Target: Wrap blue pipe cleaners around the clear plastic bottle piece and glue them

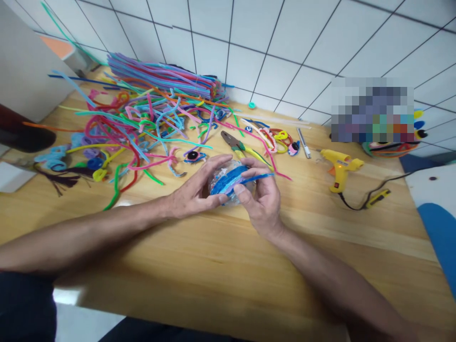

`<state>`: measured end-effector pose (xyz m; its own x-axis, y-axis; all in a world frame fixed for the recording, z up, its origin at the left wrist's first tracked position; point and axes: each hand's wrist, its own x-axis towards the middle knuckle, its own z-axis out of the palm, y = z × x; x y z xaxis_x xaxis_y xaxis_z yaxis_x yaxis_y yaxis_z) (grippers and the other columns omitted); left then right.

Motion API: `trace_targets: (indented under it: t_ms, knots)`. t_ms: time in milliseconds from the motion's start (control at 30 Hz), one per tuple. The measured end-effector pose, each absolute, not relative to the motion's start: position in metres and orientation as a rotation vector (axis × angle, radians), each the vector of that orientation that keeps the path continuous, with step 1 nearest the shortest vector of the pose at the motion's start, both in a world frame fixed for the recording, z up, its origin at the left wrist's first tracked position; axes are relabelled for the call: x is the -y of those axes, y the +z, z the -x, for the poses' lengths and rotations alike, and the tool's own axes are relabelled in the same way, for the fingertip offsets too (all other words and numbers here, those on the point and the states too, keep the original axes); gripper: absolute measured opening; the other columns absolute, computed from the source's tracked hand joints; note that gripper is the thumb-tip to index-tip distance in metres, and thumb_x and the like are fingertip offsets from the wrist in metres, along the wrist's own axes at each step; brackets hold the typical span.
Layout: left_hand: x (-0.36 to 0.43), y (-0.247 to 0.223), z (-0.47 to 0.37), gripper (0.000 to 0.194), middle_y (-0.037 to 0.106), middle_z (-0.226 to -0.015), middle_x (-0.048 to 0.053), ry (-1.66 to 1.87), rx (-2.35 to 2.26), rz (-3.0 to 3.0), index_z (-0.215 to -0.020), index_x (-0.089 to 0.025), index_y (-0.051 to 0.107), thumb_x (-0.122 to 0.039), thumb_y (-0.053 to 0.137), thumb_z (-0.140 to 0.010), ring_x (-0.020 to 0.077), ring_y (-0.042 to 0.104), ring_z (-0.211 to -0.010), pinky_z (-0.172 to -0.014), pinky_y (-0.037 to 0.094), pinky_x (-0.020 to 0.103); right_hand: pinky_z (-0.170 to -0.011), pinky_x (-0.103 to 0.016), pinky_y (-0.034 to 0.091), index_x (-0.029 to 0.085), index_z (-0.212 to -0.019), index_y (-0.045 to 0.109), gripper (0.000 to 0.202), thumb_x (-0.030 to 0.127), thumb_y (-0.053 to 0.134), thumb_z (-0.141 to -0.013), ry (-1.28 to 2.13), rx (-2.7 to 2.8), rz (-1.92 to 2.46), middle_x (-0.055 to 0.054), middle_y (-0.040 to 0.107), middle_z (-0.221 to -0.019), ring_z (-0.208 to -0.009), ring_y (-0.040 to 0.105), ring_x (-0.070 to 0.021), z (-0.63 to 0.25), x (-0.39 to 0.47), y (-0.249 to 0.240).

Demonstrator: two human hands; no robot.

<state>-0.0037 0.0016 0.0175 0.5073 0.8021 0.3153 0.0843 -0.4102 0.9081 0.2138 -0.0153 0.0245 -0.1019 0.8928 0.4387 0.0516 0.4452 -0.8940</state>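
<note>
Between my two hands is a rounded clear object (230, 183) with blue and lilac pipe cleaner strips across its front. My left hand (195, 187) wraps round its left side, thumb along the lower edge and fingers over the top. On the right side, my right hand (261, 197) pinches a blue pipe cleaner (261, 176) whose end sticks out to the right, with the thumb against the strips. Just behind the hands lie pliers (238, 145) with yellow-green handles, partly hidden by my fingers.
Tangled colourful pipe cleaners (142, 123) cover the table's back left, before a thick bundle (164, 78). A yellow glue gun (340, 166) stands at right, its cord running to a cutter (378, 198). A pen (304, 142) lies behind. A tiled wall (285, 52) bounds the back.
</note>
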Motion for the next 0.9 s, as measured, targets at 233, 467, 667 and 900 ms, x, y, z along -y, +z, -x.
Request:
trace_targets:
  t_ms: [233, 467, 667, 900]
  knots:
    - [-0.0008, 0.0184, 0.0030, 0.081, 0.050, -0.167, 0.016, 0.962, -0.719, -1.791, -0.168, -0.030, 0.041, -0.047, 0.078, -0.098, 0.0392, 0.050, -0.155, -0.131, 0.044, 0.063, -0.122, -0.058, 0.051, 0.031, -0.112, 0.067, 0.022, 0.043, 0.078, -0.098, 0.879, 1.508, 0.869, -0.006, 0.069, -0.139, -0.140, 0.063, -0.0292, -0.2129, 0.0148, 0.0242]
    - [-0.0019, 0.0164, 0.0045, 0.079, 0.046, -0.172, 0.013, 0.956, -0.689, -1.759, -0.168, -0.033, 0.042, -0.045, 0.079, -0.099, 0.0372, 0.046, -0.161, -0.134, 0.042, 0.059, -0.121, -0.056, 0.051, 0.031, -0.110, 0.067, 0.019, 0.038, 0.078, -0.097, 0.884, 1.497, 0.851, -0.005, 0.073, -0.129, -0.138, 0.064, -0.0288, -0.2120, 0.0138, 0.0293]
    - [-0.0046, 0.0133, 0.0050, 0.082, 0.045, -0.175, 0.013, 1.001, -0.718, -1.788, -0.166, -0.033, 0.045, -0.048, 0.083, -0.094, 0.0396, 0.043, -0.164, -0.137, 0.037, 0.063, -0.120, -0.055, 0.053, 0.031, -0.109, 0.066, 0.021, 0.043, 0.077, -0.096, 0.849, 1.513, 0.879, -0.005, 0.073, -0.126, -0.137, 0.065, -0.0285, -0.2120, 0.0122, 0.0286]
    - [-0.0064, 0.0138, 0.0045, 0.080, 0.047, -0.174, 0.013, 0.966, -0.707, -1.720, -0.166, -0.034, 0.046, -0.048, 0.082, -0.096, 0.0383, 0.047, -0.162, -0.135, 0.040, 0.061, -0.119, -0.053, 0.053, 0.029, -0.112, 0.067, 0.026, 0.045, 0.080, -0.095, 0.865, 1.508, 0.892, -0.007, 0.071, -0.134, -0.133, 0.066, -0.0275, -0.2128, 0.0082, 0.0257]
